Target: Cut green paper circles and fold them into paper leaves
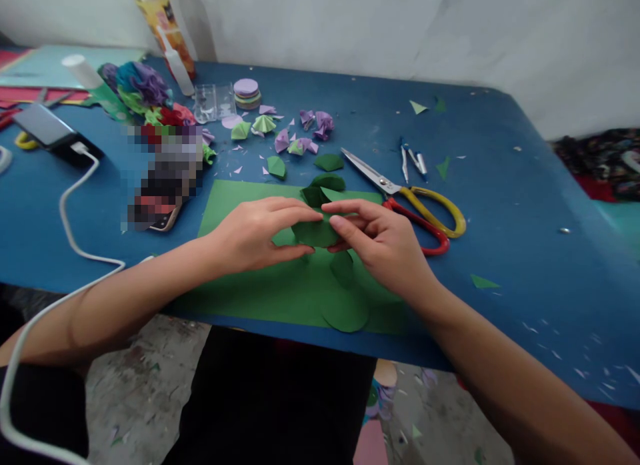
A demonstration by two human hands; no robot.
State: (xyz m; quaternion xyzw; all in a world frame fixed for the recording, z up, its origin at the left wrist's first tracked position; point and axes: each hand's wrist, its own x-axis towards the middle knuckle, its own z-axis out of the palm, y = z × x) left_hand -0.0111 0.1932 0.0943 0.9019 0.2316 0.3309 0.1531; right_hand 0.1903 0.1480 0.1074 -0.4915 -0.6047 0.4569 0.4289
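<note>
Between my two hands is a dark green paper piece (314, 233), above a green paper sheet (270, 295). My left hand (267, 230) touches its left side, with the fingers and thumb spread along its top and bottom edges. My right hand (377, 238) pinches its right side between thumb and fingers. More dark green cut pieces (327, 182) lie just behind my fingers, and a rounded green piece (347, 311) rests near the sheet's front edge. Scissors (385, 183) with yellow and red handles lie open to the right, their handles close behind my right hand.
A phone (170, 178) lies to the left. A white cable (67, 228) runs from a dark device (55, 135) past my left arm. Folded paper pieces (295, 141), a glue bottle (177, 68) and a compass (413, 159) are farther back. Green scraps (484, 282) lie right.
</note>
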